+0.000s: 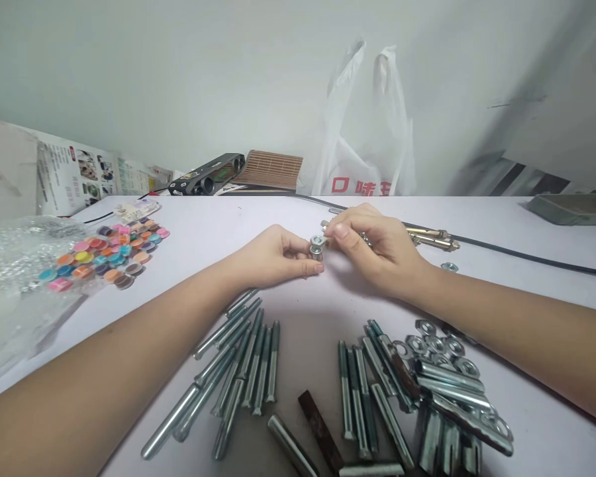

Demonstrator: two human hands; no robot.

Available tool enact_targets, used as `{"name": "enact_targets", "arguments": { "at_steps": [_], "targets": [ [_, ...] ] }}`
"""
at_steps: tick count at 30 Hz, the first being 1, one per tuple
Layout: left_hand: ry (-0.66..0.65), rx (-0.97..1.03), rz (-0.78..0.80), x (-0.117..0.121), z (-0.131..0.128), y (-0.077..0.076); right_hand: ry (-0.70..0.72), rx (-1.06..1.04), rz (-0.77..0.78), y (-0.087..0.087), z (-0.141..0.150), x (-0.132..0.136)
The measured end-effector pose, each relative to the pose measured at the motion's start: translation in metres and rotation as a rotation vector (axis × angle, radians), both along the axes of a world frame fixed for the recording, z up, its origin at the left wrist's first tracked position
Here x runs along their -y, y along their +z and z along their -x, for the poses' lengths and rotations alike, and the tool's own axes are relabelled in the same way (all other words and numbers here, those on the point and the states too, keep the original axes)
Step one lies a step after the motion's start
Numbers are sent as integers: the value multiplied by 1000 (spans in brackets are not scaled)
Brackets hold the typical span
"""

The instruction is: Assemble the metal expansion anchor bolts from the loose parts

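Near the middle of the table, my left hand [273, 260] is closed around a metal expansion bolt [316, 245]. The bolt stands upright, and a hex nut and washer show at its top; my fingers cover the lower part. Just to its right is my right hand [377, 248], thumb and fingers pinched together close to the nut. Whatever may be between those fingertips is hidden. Threaded cone-ended bolts [251, 358] lie in a loose group below my left hand. More bolts [357, 397], metal sleeves [451, 387] and hex nuts [434, 344] lie below my right arm.
Brown metal strips [320, 430] lie at the front. Colourful discs [104, 252] and clear bubble wrap [24, 285] are on the left. Brass-coloured bolts [434, 238] lie beside a black cable [526, 255] at right. A white plastic bag [367, 132] stands at the back.
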State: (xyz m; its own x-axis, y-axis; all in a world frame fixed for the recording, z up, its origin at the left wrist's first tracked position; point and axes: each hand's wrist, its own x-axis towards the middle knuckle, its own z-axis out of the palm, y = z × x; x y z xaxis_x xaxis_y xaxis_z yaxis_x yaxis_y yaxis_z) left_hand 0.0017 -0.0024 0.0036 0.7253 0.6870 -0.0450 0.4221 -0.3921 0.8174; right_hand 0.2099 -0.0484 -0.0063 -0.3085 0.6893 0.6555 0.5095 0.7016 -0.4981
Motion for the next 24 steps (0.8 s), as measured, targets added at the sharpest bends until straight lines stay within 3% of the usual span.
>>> {"name": "enact_targets", "arguments": {
  "at_steps": [2, 5, 7, 10, 17, 24],
  "targets": [
    [2, -4, 4, 0, 0, 0, -17, 31, 26, -1, -1, -1],
    [13, -17, -15, 1, 0, 0, 78, 119, 82, -3, -3, -2],
    [9, -21, -16, 1, 0, 0, 102, 70, 66, -3, -4, -1],
    [-16, -21, -13, 0, 1, 0, 14, -52, -12, -2, -4, 0],
    [-28, -4, -49, -2, 2, -3, 33, 165, -82, -7, 2, 0],
    [-37, 13, -27, 0, 1, -4, -90, 167, -130, -8, 3, -4]
  ]
}}
